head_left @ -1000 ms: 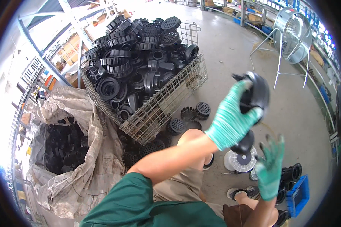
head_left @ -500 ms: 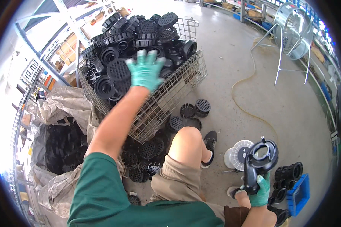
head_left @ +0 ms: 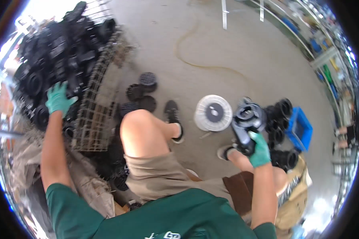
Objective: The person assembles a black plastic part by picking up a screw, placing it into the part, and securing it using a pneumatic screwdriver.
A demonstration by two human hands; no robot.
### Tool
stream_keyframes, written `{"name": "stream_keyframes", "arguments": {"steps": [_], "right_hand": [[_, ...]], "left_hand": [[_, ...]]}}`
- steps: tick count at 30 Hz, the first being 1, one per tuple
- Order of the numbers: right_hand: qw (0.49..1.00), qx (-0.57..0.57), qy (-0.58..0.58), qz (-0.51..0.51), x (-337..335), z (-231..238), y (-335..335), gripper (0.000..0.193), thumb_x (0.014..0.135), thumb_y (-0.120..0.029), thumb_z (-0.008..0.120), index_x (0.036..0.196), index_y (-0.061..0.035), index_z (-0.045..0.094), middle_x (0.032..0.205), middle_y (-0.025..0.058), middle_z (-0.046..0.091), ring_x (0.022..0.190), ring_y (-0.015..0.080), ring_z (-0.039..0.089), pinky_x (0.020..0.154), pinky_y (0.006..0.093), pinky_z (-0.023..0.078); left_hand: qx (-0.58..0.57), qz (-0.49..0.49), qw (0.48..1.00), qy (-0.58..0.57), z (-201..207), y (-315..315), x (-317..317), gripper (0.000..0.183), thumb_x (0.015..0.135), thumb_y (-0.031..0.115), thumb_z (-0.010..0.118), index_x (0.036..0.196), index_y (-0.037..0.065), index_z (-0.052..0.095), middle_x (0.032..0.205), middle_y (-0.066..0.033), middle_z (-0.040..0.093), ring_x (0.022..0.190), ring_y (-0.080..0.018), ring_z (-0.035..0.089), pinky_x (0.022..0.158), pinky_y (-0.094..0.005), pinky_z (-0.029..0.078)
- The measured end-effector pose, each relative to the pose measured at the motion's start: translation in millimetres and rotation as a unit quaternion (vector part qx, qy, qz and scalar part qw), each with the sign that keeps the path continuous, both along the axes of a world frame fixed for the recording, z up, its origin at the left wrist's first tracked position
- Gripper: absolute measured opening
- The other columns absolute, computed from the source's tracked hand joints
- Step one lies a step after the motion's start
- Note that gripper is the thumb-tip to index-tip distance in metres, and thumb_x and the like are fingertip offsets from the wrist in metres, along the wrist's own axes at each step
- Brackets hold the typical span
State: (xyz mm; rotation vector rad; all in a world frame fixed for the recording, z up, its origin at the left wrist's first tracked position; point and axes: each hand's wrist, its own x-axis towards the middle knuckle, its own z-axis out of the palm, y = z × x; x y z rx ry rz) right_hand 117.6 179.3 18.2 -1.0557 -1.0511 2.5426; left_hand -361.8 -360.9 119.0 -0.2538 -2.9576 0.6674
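My left hand (head_left: 60,99), in a green glove, is over a heap of black plastic parts (head_left: 56,51) in a wire mesh basket (head_left: 95,99) on the left. Its fingers are spread and hold nothing; whether they touch the parts I cannot tell. On the right, my gloved right hand (head_left: 260,150) is closed around the lower end of a black plastic fitting (head_left: 243,129). This fitting has a round ring at its far end and a curved body. Motion blur softens its details.
Round black grates (head_left: 148,79) lie on the floor beside the basket. A white spool (head_left: 202,113) stands in front of my feet. Stacked black ringed parts (head_left: 282,107) and a blue crate (head_left: 306,131) are at the right. A hose (head_left: 211,67) runs across the floor.
My view has swung to the right. My left hand has shifted toward the near part of the heap, still with fingers spread. My right hand keeps hold of the black fitting.
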Motion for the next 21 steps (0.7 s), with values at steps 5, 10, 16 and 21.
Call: {"name": "stream_keyframes", "arguments": {"steps": [5,10,16,21], "right_hand": [[0.997,-0.046,-0.055,-0.026,-1,-48,-5,0.054,0.085,-0.025,0.068,0.135,-0.0076,0.057,0.103,0.0160,0.072,0.087,0.0310,0.071,0.075,0.0376,0.060],[0.991,-0.100,0.084,0.028,-26,-87,-10,0.058,0.091,-0.026,0.060,0.143,-0.0037,0.046,0.124,0.0187,0.066,0.098,0.0331,0.071,0.079,0.0408,0.062],[0.974,-0.204,0.092,-0.018,-59,-144,-15,0.059,0.100,-0.043,0.059,0.139,0.0003,0.050,0.122,0.0209,0.067,0.099,0.0360,0.071,0.080,0.0482,0.062],[0.989,-0.012,-0.130,-0.076,-40,-239,-17,0.048,0.098,-0.043,0.062,0.128,-0.0059,0.057,0.114,0.0152,0.069,0.092,0.0294,0.070,0.075,0.0465,0.062]], "left_hand": [[0.101,-0.053,0.992,0.046,-6,-14,-27,0.093,0.068,0.031,0.089,0.150,0.020,0.045,0.153,-0.0114,0.045,0.137,-0.0382,0.041,0.112,-0.0480,0.042],[0.135,-0.060,0.988,0.052,-5,-20,-23,0.081,0.069,0.022,0.088,0.142,0.010,0.053,0.148,-0.0160,0.048,0.133,-0.0380,0.046,0.112,-0.0444,0.041],[0.206,-0.051,0.977,0.016,-10,-52,-43,0.074,0.072,0.019,0.088,0.137,0.008,0.056,0.139,-0.0158,0.057,0.123,-0.0374,0.055,0.105,-0.0436,0.047],[0.430,-0.032,0.899,-0.075,-34,-108,-89,0.058,0.082,0.023,0.085,0.130,0.001,0.060,0.111,-0.0098,0.071,0.094,-0.0207,0.065,0.089,-0.0326,0.052]]}}
